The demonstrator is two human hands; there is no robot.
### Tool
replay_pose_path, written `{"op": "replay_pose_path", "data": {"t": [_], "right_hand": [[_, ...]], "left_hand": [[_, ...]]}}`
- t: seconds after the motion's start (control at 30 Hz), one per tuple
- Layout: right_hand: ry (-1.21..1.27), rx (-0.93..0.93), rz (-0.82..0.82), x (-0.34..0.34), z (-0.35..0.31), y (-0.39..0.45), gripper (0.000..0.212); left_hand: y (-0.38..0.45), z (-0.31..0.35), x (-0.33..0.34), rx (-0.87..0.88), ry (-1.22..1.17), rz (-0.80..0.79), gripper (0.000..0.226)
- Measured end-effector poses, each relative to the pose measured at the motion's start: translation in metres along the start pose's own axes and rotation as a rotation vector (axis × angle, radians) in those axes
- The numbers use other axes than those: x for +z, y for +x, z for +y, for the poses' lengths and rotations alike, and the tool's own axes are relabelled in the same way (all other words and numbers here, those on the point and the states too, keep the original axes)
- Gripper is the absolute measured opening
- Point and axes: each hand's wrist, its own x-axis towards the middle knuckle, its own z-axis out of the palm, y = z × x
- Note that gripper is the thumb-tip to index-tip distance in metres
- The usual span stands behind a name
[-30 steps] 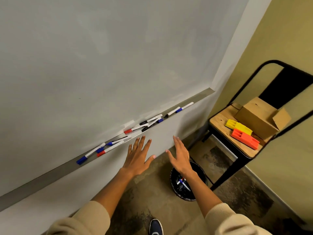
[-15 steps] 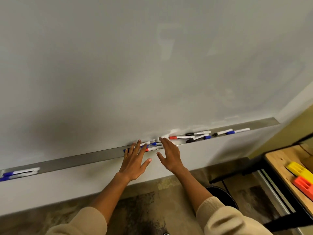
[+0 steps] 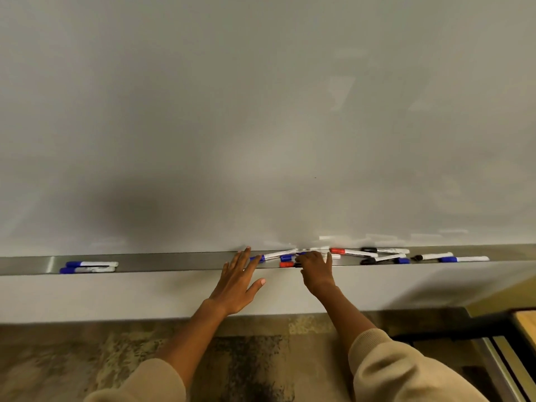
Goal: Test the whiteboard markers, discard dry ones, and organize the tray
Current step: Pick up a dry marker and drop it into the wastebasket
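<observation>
At the tray (image 3: 174, 264), both hands (image 3: 278, 271) reach markers (image 3: 282, 255).

Below the wall we see a mottled brown and tan floor (image 3: 87, 361) with a dark patch. At the lower right stands a black metal frame (image 3: 452, 333), holding the corner of a wooden seat (image 3: 528, 324).

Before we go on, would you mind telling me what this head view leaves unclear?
- Right hand: curled fingers hide whether it has a grip on a marker.
- Red-capped marker: barrel behind that hand.
- Marker labels: blurred, too small.
- Chair: cut by right edge.
- Left hand: fingertips cover blue-capped marker.
</observation>
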Motion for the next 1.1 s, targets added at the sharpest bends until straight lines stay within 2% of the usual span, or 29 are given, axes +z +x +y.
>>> {"op": "replay_pose_path", "data": {"t": [0.17,0.33,0.43,0.53,0.63,0.73,0.83,1.0,1.1], "right_hand": [[-0.003,0.035,0.064,-0.004,0.003,0.007,0.047],[0.169,0.013,0.194,-0.021,0.007,0.008,0.031],[0.278,-0.066,0.218,-0.042,0.008,0.002,0.028],[0.456,-0.159,0.238,-0.061,0.013,-0.007,0.026],[0.658,-0.156,0.234,-0.085,0.015,-0.025,0.023],[0.823,-0.130,0.206,-0.108,0.016,-0.041,0.017],[0.967,-0.066,0.250,-0.124,0.021,-0.055,0.018],[1.286,0.034,0.326,-0.145,0.032,-0.078,0.023],[1.601,0.073,0.312,-0.149,0.036,-0.084,0.028]], "left_hand": [[-0.002,-0.006,-0.010,0.001,-0.056,-0.002,0.062],[0.009,-0.005,-0.018,0.045,-0.164,-0.014,0.058],[0.020,0.004,-0.025,0.084,-0.230,-0.017,0.058],[0.033,0.019,-0.032,0.144,-0.262,0.035,0.059],[0.045,0.036,-0.039,0.222,-0.273,0.126,0.053],[0.055,0.053,-0.047,0.288,-0.312,0.225,0.032],[0.063,0.068,-0.056,0.353,-0.337,0.280,0.014],[0.063,0.097,-0.077,0.445,-0.428,0.270,0.019],[0.064,0.113,-0.090,0.491,-0.429,0.280,0.026]]}}
